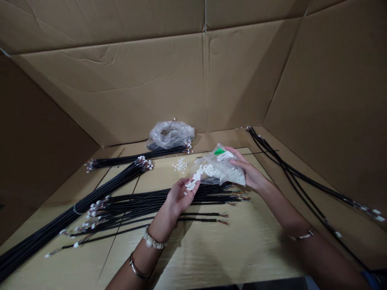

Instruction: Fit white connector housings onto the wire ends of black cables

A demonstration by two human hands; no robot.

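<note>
Centrally, a clear plastic bag (234, 174) of small white pieces is tilted above the table (242, 245), its mouth toward the left hand (178, 197). The right hand (250, 171) grips the bag's far end between thumb and fingers. The left hand is cupped palm up, loose pieces (191, 185) lying in it. Beyond it, a small pile of similar pieces (180, 164) rests on the table; black cables (133, 204) lie beneath the left hand.

pieces (198, 175): white | bag (223, 168): clear | sticker (219, 151): green | cables (136, 198): black
</note>
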